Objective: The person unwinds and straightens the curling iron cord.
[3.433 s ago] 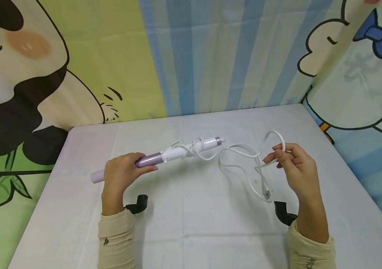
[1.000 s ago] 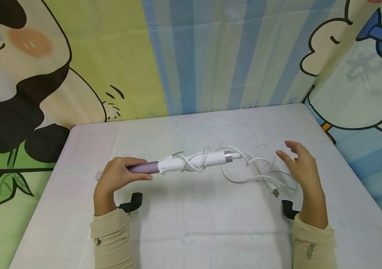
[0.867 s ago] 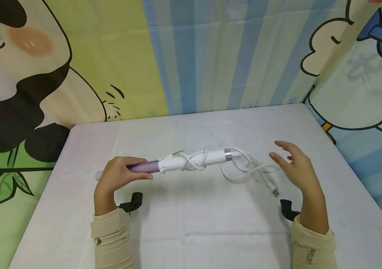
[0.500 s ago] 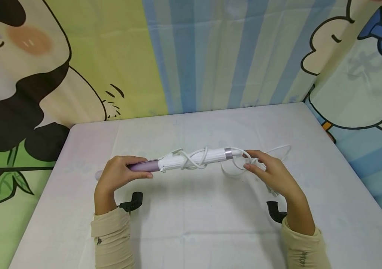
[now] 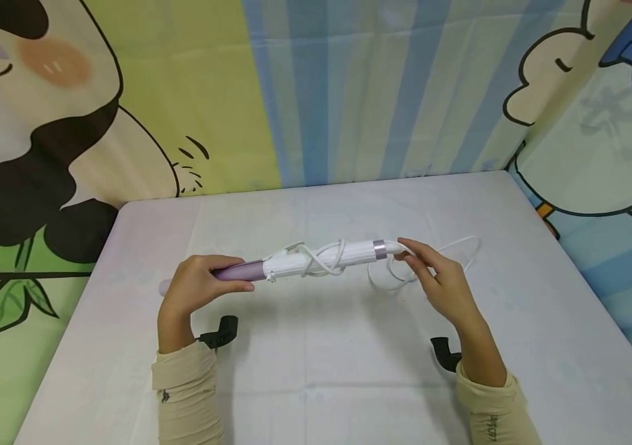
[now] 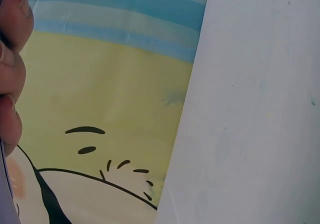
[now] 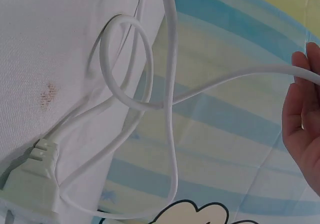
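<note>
A curling iron (image 5: 358, 253) with a purple barrel and white handle is held crosswise over the table, its white cord (image 7: 171, 49) wound around the handle. My left hand (image 5: 193, 289) grips the barrel; in the left wrist view only curled fingers (image 6: 12, 74) show at the edge. At the handle's tail end, my right hand (image 5: 445, 285) pinches the cord between thumb and fingers. In the right wrist view the cord runs from that hand into loose loops, with the white plug (image 7: 32, 181) at lower left.
The white-covered table (image 5: 305, 346) spreads beneath both hands. Behind it stands a cartoon-printed curtain (image 5: 338, 93), and another printed panel (image 5: 616, 161) rises on the right. Black camera mounts (image 5: 221, 334) stick out from both wrists.
My right hand let go of a cord loop farther right, opened, then moved left and took the cord by the handle's end. The left hand kept its grip while the iron levelled slightly.
</note>
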A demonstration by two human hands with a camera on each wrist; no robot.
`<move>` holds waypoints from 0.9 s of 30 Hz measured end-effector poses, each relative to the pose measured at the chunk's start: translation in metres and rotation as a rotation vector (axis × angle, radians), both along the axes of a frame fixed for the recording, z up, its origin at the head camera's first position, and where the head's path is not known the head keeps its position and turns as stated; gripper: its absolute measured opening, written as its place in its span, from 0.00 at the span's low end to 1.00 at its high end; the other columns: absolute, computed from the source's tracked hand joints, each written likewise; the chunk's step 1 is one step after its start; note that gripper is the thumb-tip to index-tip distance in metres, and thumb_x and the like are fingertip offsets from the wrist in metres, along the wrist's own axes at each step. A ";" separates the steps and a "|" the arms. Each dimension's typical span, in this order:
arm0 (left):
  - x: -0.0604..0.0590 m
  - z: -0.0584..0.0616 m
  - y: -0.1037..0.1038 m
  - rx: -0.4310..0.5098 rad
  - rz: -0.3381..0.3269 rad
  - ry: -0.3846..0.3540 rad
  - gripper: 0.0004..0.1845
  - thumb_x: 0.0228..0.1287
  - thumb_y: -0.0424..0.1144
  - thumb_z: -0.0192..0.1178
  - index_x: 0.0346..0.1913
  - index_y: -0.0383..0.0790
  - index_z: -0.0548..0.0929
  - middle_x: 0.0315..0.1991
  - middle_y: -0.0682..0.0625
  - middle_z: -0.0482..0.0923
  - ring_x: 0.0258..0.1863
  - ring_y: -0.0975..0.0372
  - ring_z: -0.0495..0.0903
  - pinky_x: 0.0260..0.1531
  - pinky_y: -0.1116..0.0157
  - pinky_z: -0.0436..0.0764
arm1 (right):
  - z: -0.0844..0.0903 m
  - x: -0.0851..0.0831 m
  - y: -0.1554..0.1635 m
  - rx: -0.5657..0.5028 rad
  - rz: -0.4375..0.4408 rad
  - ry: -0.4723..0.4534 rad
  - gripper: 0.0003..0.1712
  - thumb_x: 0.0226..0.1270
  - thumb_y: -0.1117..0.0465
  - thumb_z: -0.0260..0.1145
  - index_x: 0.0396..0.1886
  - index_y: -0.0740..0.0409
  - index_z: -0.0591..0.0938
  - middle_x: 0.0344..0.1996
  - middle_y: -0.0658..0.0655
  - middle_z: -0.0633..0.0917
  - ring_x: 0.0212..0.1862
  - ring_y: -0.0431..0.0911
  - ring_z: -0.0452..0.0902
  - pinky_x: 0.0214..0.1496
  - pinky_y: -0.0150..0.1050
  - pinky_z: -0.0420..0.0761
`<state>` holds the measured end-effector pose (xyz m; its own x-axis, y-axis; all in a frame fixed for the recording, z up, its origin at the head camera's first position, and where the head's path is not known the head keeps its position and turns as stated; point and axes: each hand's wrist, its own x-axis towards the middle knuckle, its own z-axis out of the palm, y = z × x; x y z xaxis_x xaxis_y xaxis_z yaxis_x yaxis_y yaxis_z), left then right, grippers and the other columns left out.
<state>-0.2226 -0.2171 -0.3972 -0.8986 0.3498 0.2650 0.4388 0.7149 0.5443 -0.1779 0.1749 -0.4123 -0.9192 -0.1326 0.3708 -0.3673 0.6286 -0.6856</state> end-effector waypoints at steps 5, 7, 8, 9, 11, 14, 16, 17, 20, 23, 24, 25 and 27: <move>0.001 0.001 0.001 -0.004 0.008 0.006 0.23 0.31 0.48 0.76 0.37 0.43 0.87 0.33 0.50 0.85 0.29 0.62 0.80 0.29 0.65 0.75 | -0.002 -0.001 -0.001 -0.016 -0.026 0.000 0.18 0.65 0.67 0.57 0.55 0.58 0.76 0.33 0.57 0.86 0.40 0.40 0.81 0.39 0.20 0.70; 0.001 0.001 0.001 -0.007 0.012 0.009 0.24 0.31 0.48 0.76 0.37 0.43 0.87 0.33 0.50 0.85 0.29 0.62 0.80 0.29 0.64 0.74 | -0.003 -0.001 -0.001 -0.005 -0.035 -0.026 0.17 0.65 0.67 0.56 0.54 0.59 0.76 0.33 0.57 0.86 0.40 0.46 0.82 0.41 0.27 0.74; 0.001 0.001 0.001 -0.007 0.013 0.011 0.24 0.30 0.48 0.76 0.37 0.43 0.87 0.33 0.50 0.85 0.29 0.62 0.80 0.29 0.64 0.74 | -0.004 -0.002 -0.001 0.000 -0.033 -0.037 0.17 0.66 0.67 0.56 0.54 0.61 0.76 0.32 0.58 0.86 0.40 0.49 0.82 0.41 0.32 0.76; 0.002 0.001 0.001 -0.005 0.011 0.015 0.24 0.30 0.48 0.76 0.37 0.43 0.87 0.33 0.50 0.85 0.29 0.62 0.80 0.29 0.65 0.75 | -0.005 -0.002 -0.001 0.006 -0.030 -0.049 0.16 0.66 0.67 0.56 0.53 0.62 0.76 0.32 0.58 0.86 0.39 0.50 0.82 0.42 0.36 0.78; 0.002 0.000 0.001 0.006 0.002 0.024 0.24 0.31 0.47 0.76 0.37 0.42 0.87 0.33 0.49 0.85 0.29 0.62 0.80 0.29 0.65 0.75 | -0.005 -0.003 -0.002 0.022 -0.017 -0.071 0.15 0.66 0.67 0.55 0.52 0.63 0.77 0.32 0.58 0.86 0.39 0.51 0.82 0.41 0.44 0.79; 0.002 0.001 0.003 0.029 -0.010 0.051 0.23 0.31 0.45 0.77 0.36 0.40 0.86 0.32 0.48 0.85 0.29 0.61 0.80 0.29 0.66 0.75 | -0.006 -0.004 -0.003 0.061 0.022 -0.113 0.14 0.67 0.68 0.54 0.51 0.62 0.77 0.31 0.56 0.86 0.36 0.48 0.82 0.37 0.41 0.78; 0.002 0.001 0.004 0.030 -0.003 0.072 0.23 0.31 0.45 0.76 0.36 0.41 0.86 0.31 0.48 0.85 0.28 0.61 0.80 0.29 0.66 0.74 | -0.006 -0.003 -0.004 0.088 0.058 -0.147 0.15 0.67 0.66 0.54 0.52 0.60 0.77 0.30 0.53 0.85 0.33 0.44 0.79 0.32 0.35 0.74; 0.003 0.001 0.004 0.023 0.006 0.081 0.22 0.31 0.46 0.76 0.36 0.41 0.86 0.31 0.49 0.85 0.28 0.61 0.80 0.28 0.66 0.74 | -0.005 -0.002 -0.004 0.100 0.080 -0.164 0.15 0.67 0.66 0.54 0.52 0.59 0.77 0.29 0.51 0.84 0.32 0.42 0.77 0.30 0.34 0.72; 0.002 0.002 0.006 -0.017 0.047 0.093 0.23 0.32 0.49 0.76 0.36 0.44 0.86 0.31 0.51 0.85 0.27 0.62 0.80 0.28 0.64 0.74 | -0.001 0.001 -0.005 0.126 0.153 -0.199 0.15 0.66 0.66 0.55 0.52 0.60 0.78 0.27 0.48 0.82 0.30 0.40 0.73 0.28 0.31 0.70; 0.002 0.000 0.007 -0.065 0.083 0.082 0.23 0.33 0.53 0.74 0.36 0.46 0.86 0.31 0.52 0.85 0.27 0.63 0.79 0.28 0.64 0.73 | 0.003 0.004 -0.007 0.152 0.205 -0.215 0.15 0.65 0.67 0.57 0.51 0.61 0.78 0.27 0.47 0.82 0.31 0.38 0.73 0.29 0.31 0.71; 0.001 0.000 0.007 -0.077 0.091 0.077 0.23 0.33 0.54 0.74 0.36 0.47 0.86 0.31 0.52 0.85 0.27 0.62 0.79 0.27 0.64 0.73 | 0.004 0.005 -0.007 0.160 0.218 -0.212 0.15 0.64 0.68 0.57 0.51 0.61 0.78 0.27 0.46 0.82 0.31 0.38 0.73 0.30 0.31 0.71; 0.001 0.000 0.007 -0.090 0.098 0.072 0.24 0.33 0.55 0.74 0.36 0.47 0.86 0.30 0.52 0.85 0.26 0.63 0.79 0.27 0.64 0.72 | 0.006 0.007 -0.007 0.166 0.231 -0.208 0.16 0.64 0.68 0.58 0.51 0.61 0.78 0.26 0.46 0.82 0.31 0.37 0.73 0.30 0.30 0.71; 0.001 0.001 0.008 -0.117 0.108 0.068 0.24 0.34 0.56 0.73 0.36 0.48 0.86 0.30 0.53 0.85 0.25 0.63 0.78 0.26 0.64 0.71 | 0.008 0.009 -0.007 0.173 0.257 -0.192 0.15 0.63 0.68 0.58 0.50 0.61 0.79 0.26 0.46 0.82 0.30 0.35 0.72 0.31 0.30 0.71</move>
